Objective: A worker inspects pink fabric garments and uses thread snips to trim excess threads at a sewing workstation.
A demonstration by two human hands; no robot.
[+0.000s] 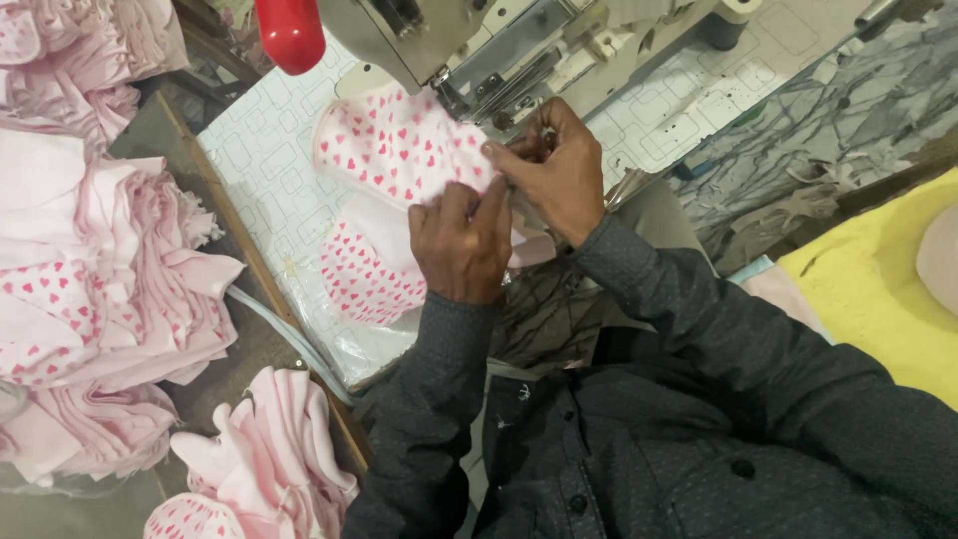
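Heart-print fabric (399,150) edge pinched by left hand (461,245) and right hand (554,170) fingers beside the sewing machine (499,40).

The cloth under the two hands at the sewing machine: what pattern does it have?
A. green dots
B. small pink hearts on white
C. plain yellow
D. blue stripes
B: the cloth, pressed down by the left hand and the right hand, is white with small pink hearts.
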